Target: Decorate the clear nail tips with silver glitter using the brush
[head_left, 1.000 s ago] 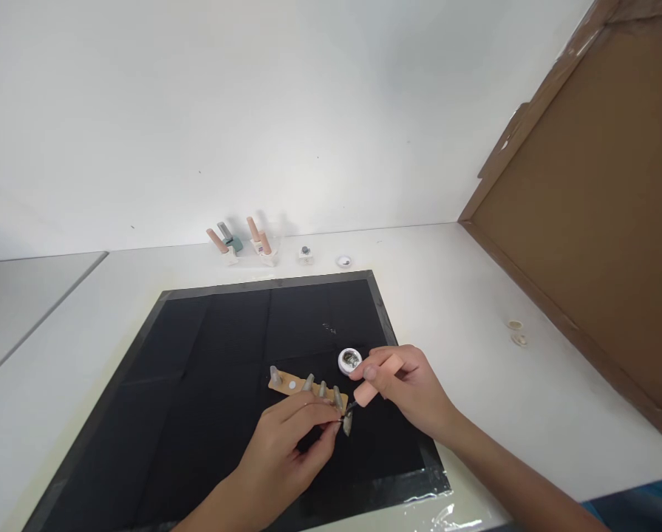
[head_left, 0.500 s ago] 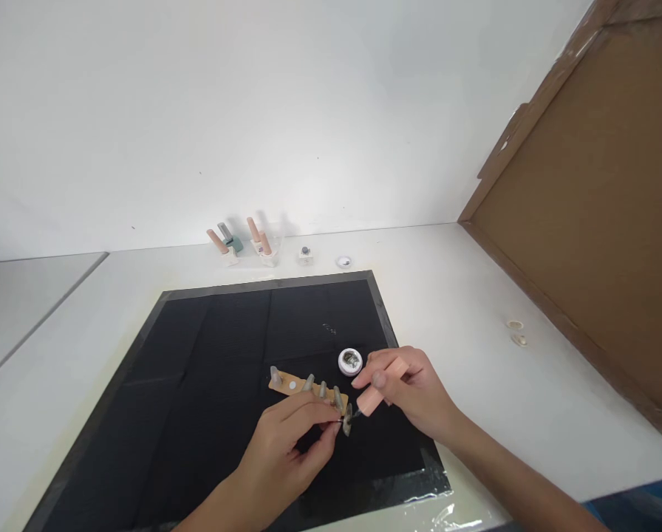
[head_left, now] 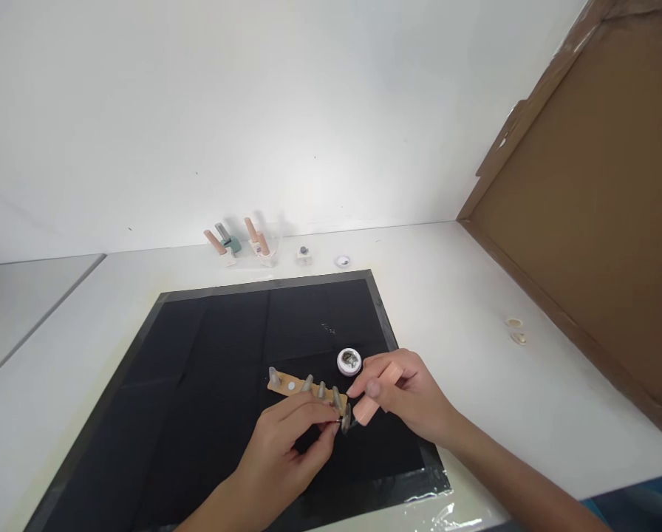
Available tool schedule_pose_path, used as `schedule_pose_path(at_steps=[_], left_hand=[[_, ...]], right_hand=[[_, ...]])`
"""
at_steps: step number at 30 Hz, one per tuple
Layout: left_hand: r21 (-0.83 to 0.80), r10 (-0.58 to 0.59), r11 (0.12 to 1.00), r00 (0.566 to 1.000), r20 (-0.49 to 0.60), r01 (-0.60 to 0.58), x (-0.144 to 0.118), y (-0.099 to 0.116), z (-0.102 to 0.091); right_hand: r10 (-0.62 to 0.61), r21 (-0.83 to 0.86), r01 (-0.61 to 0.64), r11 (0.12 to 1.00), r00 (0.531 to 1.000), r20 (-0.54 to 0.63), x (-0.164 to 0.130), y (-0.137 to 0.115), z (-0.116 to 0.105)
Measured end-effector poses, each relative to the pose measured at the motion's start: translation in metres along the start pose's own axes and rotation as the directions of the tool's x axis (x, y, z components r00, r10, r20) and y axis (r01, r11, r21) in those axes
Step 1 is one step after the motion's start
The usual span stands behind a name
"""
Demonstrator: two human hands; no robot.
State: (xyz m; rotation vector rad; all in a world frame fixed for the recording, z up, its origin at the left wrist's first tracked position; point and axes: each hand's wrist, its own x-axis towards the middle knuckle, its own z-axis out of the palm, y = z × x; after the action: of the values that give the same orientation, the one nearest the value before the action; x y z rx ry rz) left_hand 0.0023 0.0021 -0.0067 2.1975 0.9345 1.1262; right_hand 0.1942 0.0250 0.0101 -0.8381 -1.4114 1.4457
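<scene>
My left hand (head_left: 295, 447) pinches the small holder behind a greyish false nail (head_left: 346, 419), keeping the nail upright at the fingertips. In my right hand (head_left: 405, 391) is a nail polish brush (head_left: 376, 395) with a peach handle; its tip is at the nail, close enough that I cannot tell the exact contact. Just behind my left hand lies a tan display strip (head_left: 287, 386) with several greyish false nails standing on it and a white dot where no nail stands. A small round pot (head_left: 349, 361) with dark, shiny content sits beyond my right fingers.
A black mat (head_left: 225, 369) is taped to the white table. Along its far side stand several polish bottles (head_left: 228, 255), a small clear jar (head_left: 304, 256) and a white lid (head_left: 343, 261). Two small pale discs (head_left: 518, 338) lie at right, near a cardboard panel (head_left: 586, 222).
My right hand has shifted slightly left and down, bringing the brush closer to the false nail. The left hand holds nearly the same position.
</scene>
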Motion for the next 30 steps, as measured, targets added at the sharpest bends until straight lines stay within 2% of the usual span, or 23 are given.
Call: schedule_pose_path(at_steps=[3,10,15,18,22,26,28,30], left_hand=[[0.007,-0.009,1.0,1.0,0.005,0.009,0.0,0.0,0.0],[0.007,-0.008,1.0,1.0,0.007,0.008,-0.004,-0.002,0.001],[-0.024,-0.014,1.0,1.0,0.0,0.014,-0.003,-0.003,0.001],[-0.049,-0.038,0.998,0.999,0.009,0.038,-0.002,-0.001,0.001],[-0.095,-0.141,0.985,0.989,0.047,0.145,-0.003,0.001,0.0],[-0.22,-0.297,0.926,0.951,0.084,0.308,0.0,0.004,-0.001],[-0.318,-0.367,0.867,0.923,0.112,0.383,0.003,0.006,-0.002],[-0.406,-0.423,0.799,0.895,0.145,0.443,0.006,0.006,-0.003]], right_hand=[[-0.009,-0.007,0.009,1.0,1.0,0.019,0.0,0.001,0.001],[0.019,-0.043,-0.025,0.999,0.988,-0.151,0.002,0.002,-0.003],[0.049,0.036,-0.048,0.998,0.998,-0.041,0.002,0.005,-0.002],[0.07,0.01,-0.07,0.998,0.997,-0.037,0.003,0.006,-0.002],[0.07,-0.016,-0.073,0.997,0.985,-0.155,0.006,0.006,-0.003],[0.038,0.018,-0.034,0.999,0.965,-0.259,0.007,0.005,-0.005],[-0.017,0.047,0.029,0.998,0.969,-0.246,0.005,0.004,-0.005],[-0.077,0.078,0.092,0.993,0.981,-0.177,0.003,0.002,-0.003]])
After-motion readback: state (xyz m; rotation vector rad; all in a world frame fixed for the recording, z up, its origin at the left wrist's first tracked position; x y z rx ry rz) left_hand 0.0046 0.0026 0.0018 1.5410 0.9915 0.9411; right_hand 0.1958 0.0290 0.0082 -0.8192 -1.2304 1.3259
